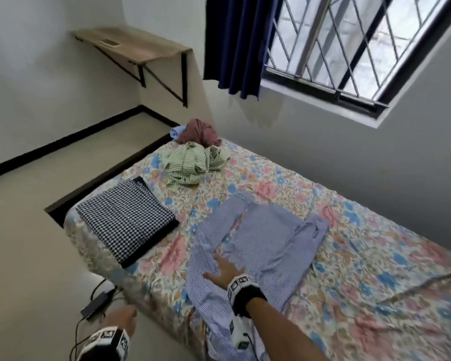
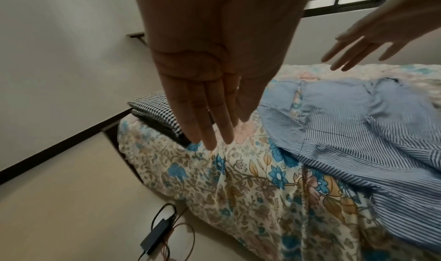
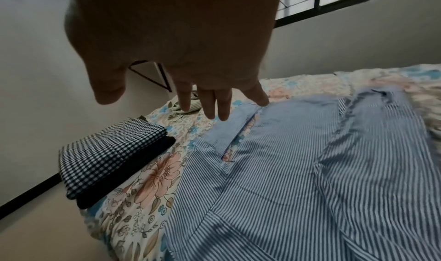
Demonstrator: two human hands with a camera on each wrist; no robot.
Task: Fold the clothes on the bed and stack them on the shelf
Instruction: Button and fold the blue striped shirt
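Both hands empty, fingers spread: my right hand [image 1: 225, 269] hovers over the striped shirt [image 1: 258, 246], low centre of frame on the bed [image 1: 349, 282]. Looks thin, floppy, light; I'd pinch shoulders or hem.

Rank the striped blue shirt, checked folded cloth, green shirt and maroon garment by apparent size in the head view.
1. Striped blue shirt, though nearest the camera.
2. Checked folded cloth.
3. Green shirt.
4. Maroon garment, farthest away, so its true size is unsure.
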